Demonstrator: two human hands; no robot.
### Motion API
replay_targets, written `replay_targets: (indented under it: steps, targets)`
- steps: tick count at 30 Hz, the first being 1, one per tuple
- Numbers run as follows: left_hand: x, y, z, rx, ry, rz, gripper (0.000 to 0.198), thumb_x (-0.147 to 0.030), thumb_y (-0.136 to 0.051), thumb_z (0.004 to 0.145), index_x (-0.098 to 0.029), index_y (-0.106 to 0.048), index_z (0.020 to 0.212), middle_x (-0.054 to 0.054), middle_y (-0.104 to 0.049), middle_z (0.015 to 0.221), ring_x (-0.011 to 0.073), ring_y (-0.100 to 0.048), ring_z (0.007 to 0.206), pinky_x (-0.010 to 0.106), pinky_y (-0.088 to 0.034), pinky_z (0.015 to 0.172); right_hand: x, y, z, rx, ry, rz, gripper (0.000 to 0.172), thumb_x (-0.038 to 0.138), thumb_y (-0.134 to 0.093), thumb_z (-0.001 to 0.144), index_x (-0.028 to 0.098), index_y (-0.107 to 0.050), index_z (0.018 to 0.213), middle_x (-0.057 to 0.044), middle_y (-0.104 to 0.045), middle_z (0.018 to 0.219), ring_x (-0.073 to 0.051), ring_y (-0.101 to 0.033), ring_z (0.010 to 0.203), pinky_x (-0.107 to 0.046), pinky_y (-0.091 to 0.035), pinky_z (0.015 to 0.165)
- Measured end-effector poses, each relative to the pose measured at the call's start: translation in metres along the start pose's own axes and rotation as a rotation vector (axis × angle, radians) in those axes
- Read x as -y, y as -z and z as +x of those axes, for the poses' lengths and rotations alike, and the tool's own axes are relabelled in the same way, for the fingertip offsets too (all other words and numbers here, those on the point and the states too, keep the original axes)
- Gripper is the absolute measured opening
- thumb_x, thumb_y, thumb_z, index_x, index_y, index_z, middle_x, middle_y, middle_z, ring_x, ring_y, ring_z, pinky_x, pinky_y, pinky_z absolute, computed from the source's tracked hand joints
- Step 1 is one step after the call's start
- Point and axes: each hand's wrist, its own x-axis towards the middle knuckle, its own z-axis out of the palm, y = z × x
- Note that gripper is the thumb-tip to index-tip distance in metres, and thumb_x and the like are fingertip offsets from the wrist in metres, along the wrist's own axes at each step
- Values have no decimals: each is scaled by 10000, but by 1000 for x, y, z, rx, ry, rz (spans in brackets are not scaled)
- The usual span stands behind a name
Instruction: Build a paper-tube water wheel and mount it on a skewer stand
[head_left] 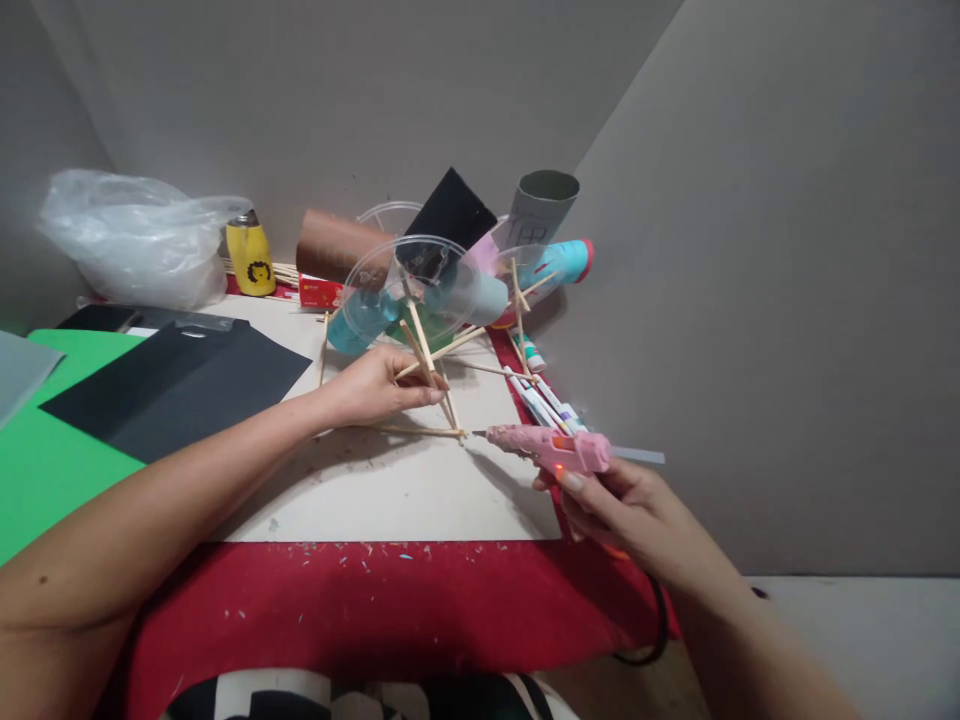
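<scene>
My right hand (615, 500) is wrapped round a pink hot glue gun (551, 446) with a clear glue stick (637, 455) poking out of its back. An orange-red light glows on the gun. Its metal nozzle points left, at or very near the lower corner joint of a wooden stick frame (418, 330). My left hand (386, 385) pinches the sticks of this frame just above that joint. Above the sticks stands a clear plastic disc (442, 245), with paper tubes around it, among them a black tube (450, 215) and a brown tube (341, 247).
A white board (420, 505) lies on a red cloth (360, 610). Black paper (195, 380) and a green sheet (45, 480) are at left. Behind are a plastic bag (142, 240) and a yellow bottle (251, 255). Markers (544, 400) lie along the right edge beside the grey wall.
</scene>
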Motion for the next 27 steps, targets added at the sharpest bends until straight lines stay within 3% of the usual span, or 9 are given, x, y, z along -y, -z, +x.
replay_targets:
  steps: [11,27]
  targets:
    - [2,-3,1,-31,15,-75,166,-245,-667,819,-116,-742,890,13,-700,722,104,-575,654,234,-435,634,-12,-1,23,46,-15,-62,506,665,-586,843,162,-645,830,33,-488,501,-106,-424,443,-234,-344,429]
    - [2,-4,2,-15,15,-101,169,-254,-653,809,-114,-729,866,1,-661,693,95,-528,626,232,-409,609,1,-2,22,25,-17,-161,498,672,-581,824,178,-628,777,40,-465,491,-104,-421,426,-228,-333,397]
